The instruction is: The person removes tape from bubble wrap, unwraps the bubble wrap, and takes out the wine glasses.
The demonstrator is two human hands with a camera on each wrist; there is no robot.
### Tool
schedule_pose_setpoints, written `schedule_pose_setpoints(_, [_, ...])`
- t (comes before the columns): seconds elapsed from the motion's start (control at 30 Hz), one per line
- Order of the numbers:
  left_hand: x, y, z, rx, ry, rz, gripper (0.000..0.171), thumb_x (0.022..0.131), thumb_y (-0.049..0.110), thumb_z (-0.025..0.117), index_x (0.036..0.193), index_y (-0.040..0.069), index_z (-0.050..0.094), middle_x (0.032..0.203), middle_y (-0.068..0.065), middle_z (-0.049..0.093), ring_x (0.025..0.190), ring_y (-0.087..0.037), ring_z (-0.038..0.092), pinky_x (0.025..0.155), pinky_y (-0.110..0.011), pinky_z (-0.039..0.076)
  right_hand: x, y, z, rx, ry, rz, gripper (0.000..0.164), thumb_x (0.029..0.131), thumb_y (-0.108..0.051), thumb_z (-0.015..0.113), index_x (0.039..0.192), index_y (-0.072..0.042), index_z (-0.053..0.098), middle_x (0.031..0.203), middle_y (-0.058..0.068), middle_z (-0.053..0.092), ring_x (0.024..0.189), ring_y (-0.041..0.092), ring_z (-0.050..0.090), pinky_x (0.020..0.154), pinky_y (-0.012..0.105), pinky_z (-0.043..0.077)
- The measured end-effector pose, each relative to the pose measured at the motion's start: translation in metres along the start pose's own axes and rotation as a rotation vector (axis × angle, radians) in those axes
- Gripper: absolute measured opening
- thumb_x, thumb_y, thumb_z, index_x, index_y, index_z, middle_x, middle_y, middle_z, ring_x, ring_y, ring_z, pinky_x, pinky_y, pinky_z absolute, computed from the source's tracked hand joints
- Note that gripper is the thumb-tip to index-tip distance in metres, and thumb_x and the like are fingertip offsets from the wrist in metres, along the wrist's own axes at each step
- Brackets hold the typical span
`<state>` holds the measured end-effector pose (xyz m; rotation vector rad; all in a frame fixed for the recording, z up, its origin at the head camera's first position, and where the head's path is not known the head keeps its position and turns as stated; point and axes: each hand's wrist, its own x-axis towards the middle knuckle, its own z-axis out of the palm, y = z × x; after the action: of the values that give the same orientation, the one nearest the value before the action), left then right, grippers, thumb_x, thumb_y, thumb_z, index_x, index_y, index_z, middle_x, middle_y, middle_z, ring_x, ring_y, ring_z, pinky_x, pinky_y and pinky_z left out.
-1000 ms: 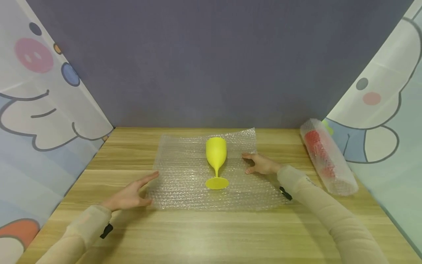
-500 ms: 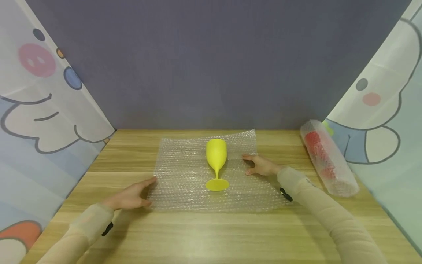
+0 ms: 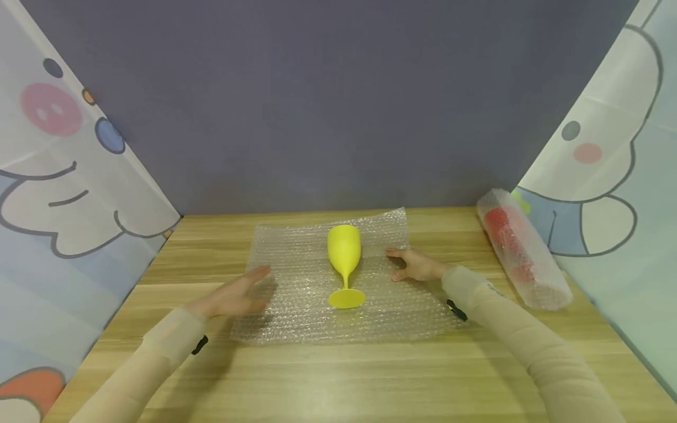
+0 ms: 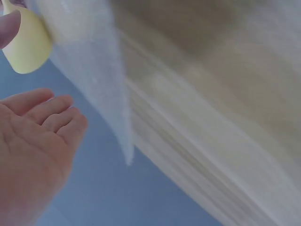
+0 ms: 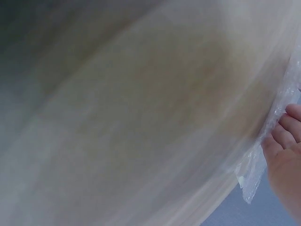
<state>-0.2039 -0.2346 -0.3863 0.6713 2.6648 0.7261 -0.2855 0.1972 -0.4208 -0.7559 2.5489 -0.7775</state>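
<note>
A yellow plastic goblet [image 3: 344, 251] lies on its side on a sheet of bubble wrap [image 3: 301, 320], its foot toward me and its bowl toward the back. My left hand [image 3: 228, 298] is over the sheet's left edge with fingers extended toward the goblet; in the left wrist view this hand [image 4: 40, 141] holds nothing, and part of the goblet [image 4: 30, 47] shows past the thumb. On the other side, my right hand [image 3: 420, 265] rests at the sheet's right edge, thumb and fingers spread. In the right wrist view its fingertips are against the bubble wrap [image 5: 254, 176].
At the right rear of the wood-grain table [image 3: 317, 382] lies a bubble-wrapped roll [image 3: 545, 288] with something red inside. A dark grey panel [image 3: 338, 106] stands behind the table, and cartoon-printed curtains [image 3: 53, 235] flank both sides.
My left hand has moved right, from beside the sheet's left edge to over it, closer to the goblet. The right hand and the goblet have stayed in place.
</note>
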Motion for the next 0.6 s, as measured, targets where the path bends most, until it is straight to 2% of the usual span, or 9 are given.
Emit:
schedule_pose_setpoints(0.27, [0.039, 0.018, -0.001, -0.018, -0.026, 0.048, 0.077, 0.085, 0.018, 0.062, 0.143, -0.005, 0.017, 0.149, -0.024, 0.017, 0.136, -0.041, 0.019, 0.111, -0.054, 0.019, 0.0, -0.002, -0.001, 0.003, 0.004, 0.006, 0.075, 0.08, -0.024, 0.068, 0.14, 0.003, 0.031, 0.15, 0.017, 0.021, 0.137, 0.036, 0.018, 0.112, 0.05, 0.018])
schedule_pose_setpoints(0.4, [0.053, 0.019, 0.002, -0.047, -0.032, 0.047, 0.076, 0.085, 0.016, 0.061, 0.143, -0.005, 0.018, 0.149, -0.023, 0.019, 0.136, -0.04, 0.02, 0.112, -0.053, 0.018, -0.001, -0.004, -0.001, -0.008, 0.001, 0.007, 0.075, 0.079, -0.024, 0.068, 0.14, 0.003, 0.031, 0.15, 0.017, 0.021, 0.137, 0.036, 0.018, 0.112, 0.05, 0.018])
schedule_pose_setpoints(0.6, [0.071, 0.012, 0.01, -0.131, -0.057, 0.018, 0.079, 0.081, 0.014, 0.066, 0.144, 0.001, 0.021, 0.149, -0.018, 0.023, 0.137, -0.036, 0.021, 0.112, -0.052, 0.018, -0.002, -0.005, -0.001, 0.003, 0.003, 0.009, 0.075, 0.08, -0.023, 0.068, 0.14, 0.003, 0.03, 0.15, 0.017, 0.021, 0.137, 0.036, 0.018, 0.112, 0.05, 0.018])
